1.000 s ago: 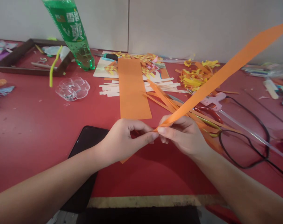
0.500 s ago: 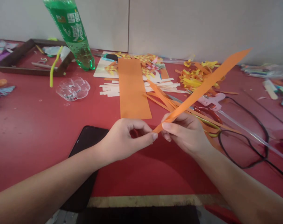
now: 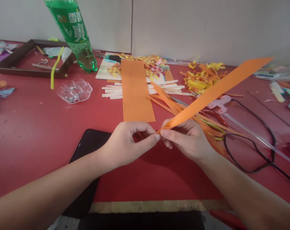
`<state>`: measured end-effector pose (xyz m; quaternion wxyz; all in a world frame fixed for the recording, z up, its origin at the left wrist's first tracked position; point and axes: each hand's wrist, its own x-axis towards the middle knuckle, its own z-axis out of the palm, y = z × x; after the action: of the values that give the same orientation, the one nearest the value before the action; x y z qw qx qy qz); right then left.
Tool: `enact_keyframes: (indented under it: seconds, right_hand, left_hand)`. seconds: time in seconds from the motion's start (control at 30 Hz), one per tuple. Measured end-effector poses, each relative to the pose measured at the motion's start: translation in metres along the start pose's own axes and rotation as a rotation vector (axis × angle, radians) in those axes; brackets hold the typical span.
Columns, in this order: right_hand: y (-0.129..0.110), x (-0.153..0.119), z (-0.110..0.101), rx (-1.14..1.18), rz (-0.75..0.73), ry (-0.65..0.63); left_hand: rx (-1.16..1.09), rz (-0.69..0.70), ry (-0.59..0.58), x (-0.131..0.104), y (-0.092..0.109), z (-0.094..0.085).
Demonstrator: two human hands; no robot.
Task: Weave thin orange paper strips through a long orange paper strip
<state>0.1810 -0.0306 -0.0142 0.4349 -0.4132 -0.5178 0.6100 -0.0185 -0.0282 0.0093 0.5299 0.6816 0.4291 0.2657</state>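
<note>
A plain orange paper strip (image 3: 214,93) matches the orange sheet (image 3: 138,92) on the red surface (image 3: 39,134); farther back, small pieces (image 3: 114,70) show a yellow-and-orange check. At far left, a green bottle (image 3: 70,35) bears white lettering (image 3: 77,27); near left, the phone (image 3: 93,140) is black.

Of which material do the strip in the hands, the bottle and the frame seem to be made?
Held strip: probably matte paper, thin and bending smoothly. Bottle: apparently glossy plastic, see-through green with highlights. Frame: perhaps wood, dull dark brown bars; grain is unreadable.
</note>
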Motion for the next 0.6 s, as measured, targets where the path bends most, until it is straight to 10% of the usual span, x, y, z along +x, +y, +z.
enact_keyframes:
  seconds: [0.6]
  right_hand:
    - [0.0037,-0.0004,-0.0026,0.045,0.028,0.02]
  left_hand:
    - [0.029,-0.071,0.019,0.0018,-0.0001,0.0013]
